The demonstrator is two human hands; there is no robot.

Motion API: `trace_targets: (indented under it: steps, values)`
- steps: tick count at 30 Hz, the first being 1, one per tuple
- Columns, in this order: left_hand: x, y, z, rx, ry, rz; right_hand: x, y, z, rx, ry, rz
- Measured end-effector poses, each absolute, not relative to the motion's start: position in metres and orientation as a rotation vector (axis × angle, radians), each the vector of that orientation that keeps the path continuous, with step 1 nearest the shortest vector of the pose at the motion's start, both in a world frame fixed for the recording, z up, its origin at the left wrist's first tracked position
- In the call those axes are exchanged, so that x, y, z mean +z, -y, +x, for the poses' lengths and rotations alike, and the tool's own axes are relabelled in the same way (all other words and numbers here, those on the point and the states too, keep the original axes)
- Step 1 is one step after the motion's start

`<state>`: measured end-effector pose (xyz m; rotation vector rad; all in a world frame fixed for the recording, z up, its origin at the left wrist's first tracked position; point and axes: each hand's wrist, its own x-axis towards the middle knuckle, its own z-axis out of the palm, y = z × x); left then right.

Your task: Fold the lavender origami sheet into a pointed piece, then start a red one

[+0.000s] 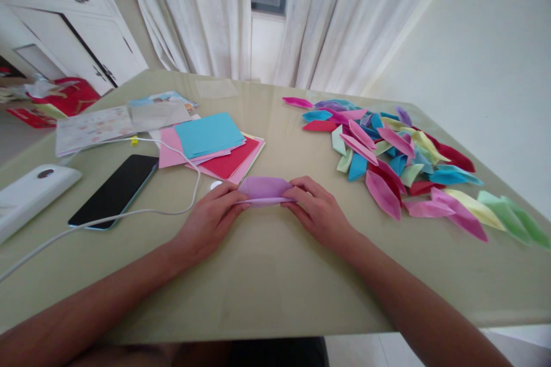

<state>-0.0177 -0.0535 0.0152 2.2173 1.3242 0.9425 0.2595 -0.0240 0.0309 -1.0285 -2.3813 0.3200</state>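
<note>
A purple sheet of folding paper (264,188), partly folded with a crease along its near edge, is held between both hands just above the table. My left hand (214,210) pinches its left end between thumb and fingers. At the right end, my right hand (316,209) grips it the same way. Beyond my left hand lies a stack of coloured paper squares (210,135), blue on top with pink and red beneath. To the right spreads a pile of folded paper pieces (379,143) in pink, blue, green, yellow and red.
A black-screened phone (115,190) lies on the left under a white cable (163,212), beside a white power strip-like device (34,195). Printed sheets (97,129) lie farther back. The table's near edge (258,337) runs below my forearms; curtains (206,17) hang behind.
</note>
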Motion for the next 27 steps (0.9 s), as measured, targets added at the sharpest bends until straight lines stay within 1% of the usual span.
trace_targets:
  steps: [7,14,23,27]
  values:
    - [0.0145,0.0541,-0.0174,1.036,-1.287,2.162,0.0322,0.0244,0.2571,0.428,2.331,-1.015]
    - [0.0145,0.0555,-0.0185,1.027,-1.275,2.01,0.0326,0.0246,0.2552,0.475,2.339,-1.013]
    - [0.0147,0.0514,-0.0181,1.109,-1.247,2.125,0.0324,0.0261,0.2547,0.546,2.261,-0.982]
    - [0.0149,0.0513,-0.0196,1.132,-1.308,2.149,0.0318,0.0241,0.2565,0.58,2.2,-0.957]
